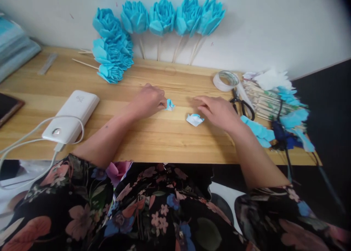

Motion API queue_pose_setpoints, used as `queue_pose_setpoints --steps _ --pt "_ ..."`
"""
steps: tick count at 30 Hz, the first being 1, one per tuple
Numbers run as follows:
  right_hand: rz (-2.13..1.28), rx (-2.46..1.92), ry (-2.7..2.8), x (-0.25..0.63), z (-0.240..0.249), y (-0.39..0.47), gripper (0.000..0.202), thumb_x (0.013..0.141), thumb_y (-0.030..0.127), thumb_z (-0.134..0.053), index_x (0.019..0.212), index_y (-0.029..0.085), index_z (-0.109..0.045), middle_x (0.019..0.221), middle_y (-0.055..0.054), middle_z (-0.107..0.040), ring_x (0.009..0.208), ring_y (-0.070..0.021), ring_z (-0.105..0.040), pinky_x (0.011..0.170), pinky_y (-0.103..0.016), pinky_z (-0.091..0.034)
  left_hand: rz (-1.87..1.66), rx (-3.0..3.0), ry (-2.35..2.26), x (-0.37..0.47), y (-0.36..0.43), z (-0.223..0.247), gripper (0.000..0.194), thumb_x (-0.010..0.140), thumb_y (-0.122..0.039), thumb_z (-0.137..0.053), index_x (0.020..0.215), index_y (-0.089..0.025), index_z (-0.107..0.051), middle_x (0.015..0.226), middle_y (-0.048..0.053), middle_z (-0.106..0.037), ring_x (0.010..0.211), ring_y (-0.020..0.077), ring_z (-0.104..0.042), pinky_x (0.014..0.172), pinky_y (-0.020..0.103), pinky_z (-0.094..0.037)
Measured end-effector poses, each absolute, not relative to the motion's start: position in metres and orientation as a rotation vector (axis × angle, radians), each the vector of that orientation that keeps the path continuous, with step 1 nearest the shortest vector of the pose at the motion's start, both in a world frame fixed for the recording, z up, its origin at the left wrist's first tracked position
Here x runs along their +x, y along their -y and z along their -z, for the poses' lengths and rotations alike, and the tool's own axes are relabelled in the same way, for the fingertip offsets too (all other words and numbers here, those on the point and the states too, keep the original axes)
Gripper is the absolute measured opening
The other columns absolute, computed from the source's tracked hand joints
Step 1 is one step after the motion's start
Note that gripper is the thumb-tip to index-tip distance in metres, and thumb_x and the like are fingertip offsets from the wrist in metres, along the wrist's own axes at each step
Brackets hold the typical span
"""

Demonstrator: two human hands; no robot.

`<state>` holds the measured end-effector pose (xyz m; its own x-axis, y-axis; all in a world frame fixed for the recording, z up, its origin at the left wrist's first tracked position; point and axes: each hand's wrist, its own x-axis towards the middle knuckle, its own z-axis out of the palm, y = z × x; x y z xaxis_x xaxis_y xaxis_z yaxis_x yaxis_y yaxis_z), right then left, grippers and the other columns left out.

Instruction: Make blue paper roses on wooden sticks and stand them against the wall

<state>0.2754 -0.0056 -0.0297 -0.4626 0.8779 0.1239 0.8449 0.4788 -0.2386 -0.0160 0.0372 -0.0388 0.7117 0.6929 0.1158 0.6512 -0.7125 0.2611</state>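
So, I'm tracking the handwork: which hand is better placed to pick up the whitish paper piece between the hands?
Probably the right hand: its fingers are close to the whitish piece and look empty. The left hand is farther off, its fingers at the small blue piece.

A light wooden tabletop spans the frame, with a white power bank and a dark phone on its left side and piled blue paper flowers at upper left. A small blue-and-white paper piece lies near the centre. Toward the right lie a tape roll, black-handled scissors, overlapping blue petals and bundled sticks.
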Motion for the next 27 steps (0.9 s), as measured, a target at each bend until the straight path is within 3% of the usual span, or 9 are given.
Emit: queue_pose_setpoints --steps 4,9,18,27 --pt "-0.017 -1.382 2.394 0.261 0.026 0.010 0.039 0.092 0.018 -0.054 0.130 0.020 -0.063 0.120 -0.013 -0.070 0.113 -0.0321 -0.063 0.091 -0.047 -0.050 -0.335 2.762 -1.042 -0.018 -0.039 0.040 0.024 0.089 -0.021 -0.055 0.083 -0.019 -0.079 0.084 0.007 -0.073 0.084 0.0229 -0.063 0.074 0.034 -0.037" --pt "-0.204 -1.249 2.427 0.238 0.023 0.007 0.023 0.096 0.018 -0.050 0.101 0.022 -0.071 0.102 -0.008 -0.075 0.099 -0.0267 -0.066 0.086 -0.042 -0.050 -0.282 2.795 -1.033 -0.021 -0.038 0.036 0.028 0.094 -0.025 -0.052 0.088 -0.018 -0.079 0.082 0.007 -0.072 0.080 0.0199 -0.061 0.074 0.031 -0.037" --pt "-0.410 -1.131 2.503 0.209 0.043 -0.020 0.028 0.095 0.011 -0.048 0.103 0.022 -0.073 0.107 -0.007 -0.075 0.102 -0.0225 -0.065 0.092 -0.038 -0.049 -0.206 2.884 -1.020 -0.025 -0.027 0.030 0.032 0.099 -0.025 -0.048 0.095 -0.019 -0.079 0.078 0.008 -0.068 0.077 0.0207 -0.062 0.070 0.032 -0.036" --pt "-0.233 -1.304 2.602 0.194 0.037 -0.010 0.035 0.092 0.005 -0.045 0.107 0.019 -0.074 0.103 -0.010 -0.072 0.096 -0.0261 -0.061 0.079 -0.037 -0.047 -0.533 2.725 -0.888 -0.044 -0.016 0.021 0.031 0.103 -0.028 -0.047 0.090 -0.019 -0.074 0.089 0.008 -0.075 0.084 0.0199 -0.066 0.078 0.033 -0.043"
